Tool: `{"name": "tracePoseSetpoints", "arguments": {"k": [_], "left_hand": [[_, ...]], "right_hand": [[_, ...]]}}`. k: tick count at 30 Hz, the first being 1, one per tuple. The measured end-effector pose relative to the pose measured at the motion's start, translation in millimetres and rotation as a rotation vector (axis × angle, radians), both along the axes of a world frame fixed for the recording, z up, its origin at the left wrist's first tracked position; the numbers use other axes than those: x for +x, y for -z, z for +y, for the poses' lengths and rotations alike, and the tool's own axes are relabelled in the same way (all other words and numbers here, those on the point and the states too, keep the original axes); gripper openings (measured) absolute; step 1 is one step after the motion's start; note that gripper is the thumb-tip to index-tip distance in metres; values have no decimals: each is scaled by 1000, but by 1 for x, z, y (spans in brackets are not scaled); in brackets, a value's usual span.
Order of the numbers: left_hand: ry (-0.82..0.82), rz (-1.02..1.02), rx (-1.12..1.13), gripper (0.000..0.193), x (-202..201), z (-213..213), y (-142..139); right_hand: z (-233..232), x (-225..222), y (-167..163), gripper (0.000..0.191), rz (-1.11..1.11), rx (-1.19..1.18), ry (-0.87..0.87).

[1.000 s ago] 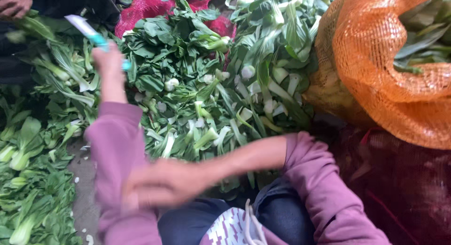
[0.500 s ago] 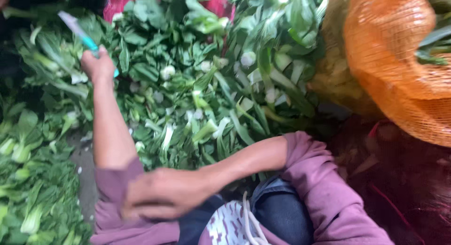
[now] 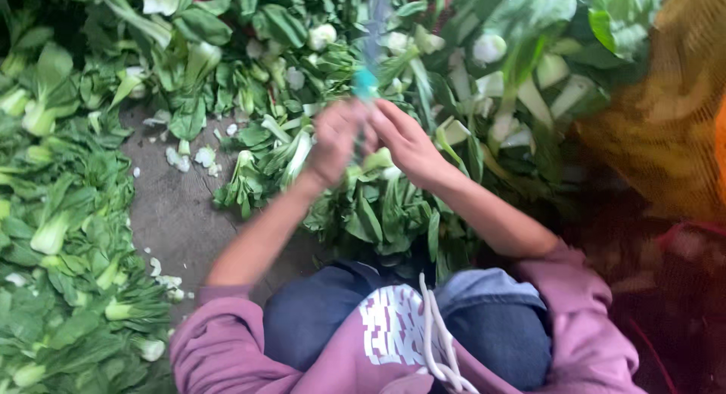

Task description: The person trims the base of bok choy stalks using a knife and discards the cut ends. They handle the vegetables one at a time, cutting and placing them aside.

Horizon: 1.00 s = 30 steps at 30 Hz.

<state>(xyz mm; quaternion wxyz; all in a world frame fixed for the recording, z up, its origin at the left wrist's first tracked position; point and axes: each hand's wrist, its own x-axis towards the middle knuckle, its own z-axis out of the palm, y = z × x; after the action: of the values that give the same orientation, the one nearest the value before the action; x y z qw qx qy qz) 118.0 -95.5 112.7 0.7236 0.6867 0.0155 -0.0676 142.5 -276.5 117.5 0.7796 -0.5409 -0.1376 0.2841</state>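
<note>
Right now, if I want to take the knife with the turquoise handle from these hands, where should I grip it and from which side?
Probably by the turquoise handle, approaching from the pile's side, since the blurred blade points up and away from the person. The left hand and right hand meet just below the handle, over the bok choy, so little of it is free.

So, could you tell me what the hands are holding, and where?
The left hand grips a knife by its teal handle; the right hand seems to pinch a bok choy stem.

Bare grey concrete floor (image 3: 178, 212) with white stem scraps (image 3: 198, 156) scattered on it, daylight looks soft, probably outdoors or some open stall.
</note>
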Motion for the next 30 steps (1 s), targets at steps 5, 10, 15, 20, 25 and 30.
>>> {"name": "tracePoseSetpoints", "arguments": {"k": [5,10,15,20,25,30], "left_hand": [[131,-103,173,30,-52,-25,21],[-177,-226,516,28,-76,57,45],[-746,13,756,56,-105,206,110],[-709,355,757,87,-109,201,188],[-564,-2,571,107,-103,133,210],[-409,134,348,88,-116,102,204]], "right_hand": [[-23,-37,33,37,79,-15,98],[-109,-45,58,17,101,23,573],[-223,-102,124,35,373,-482,798],[-254,-118,192,30,374,-751,1007],[-205,-93,215,27,355,-792,846],[-149,-104,220,24,405,-591,601]]}}
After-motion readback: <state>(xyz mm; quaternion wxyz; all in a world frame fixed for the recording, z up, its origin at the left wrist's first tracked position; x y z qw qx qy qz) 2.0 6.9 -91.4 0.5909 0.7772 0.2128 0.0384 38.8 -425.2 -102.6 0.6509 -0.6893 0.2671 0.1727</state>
